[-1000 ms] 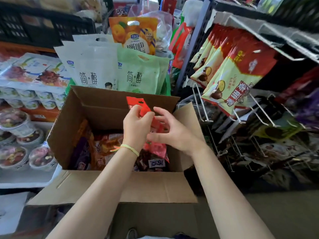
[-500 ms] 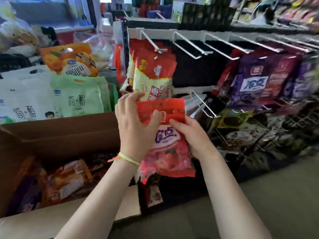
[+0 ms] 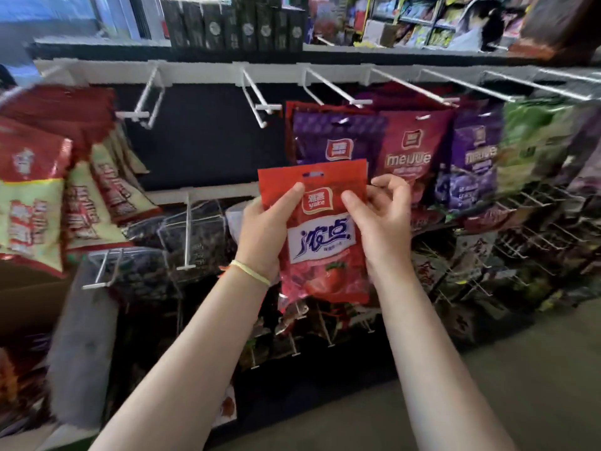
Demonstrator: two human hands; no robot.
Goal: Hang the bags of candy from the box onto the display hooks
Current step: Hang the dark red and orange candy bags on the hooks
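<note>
I hold a red candy bag point(image 3: 320, 236) upright in front of the display rack. My left hand point(image 3: 265, 229) grips its left edge with the thumb on the front. My right hand point(image 3: 382, 219) grips the right edge, thumb near the logo. A hang slot point(image 3: 313, 174) shows at the bag's top. Two bare white hooks point(image 3: 260, 107) point(image 3: 143, 113) stick out of the top rail above and to the left of the bag. The cardboard box is mostly out of frame at the lower left.
Purple and maroon candy bags point(image 3: 406, 151) hang on hooks right behind the red bag. Red-and-cream bags point(image 3: 39, 196) hang at the left. Lower wire hooks point(image 3: 185, 229) hold dark packets. Green bags point(image 3: 533, 141) hang at the far right. Grey floor lies at the lower right.
Both hands lifted the red bag out of the box and swung it right and up to the rack. The view turned from the box to the hooks.
</note>
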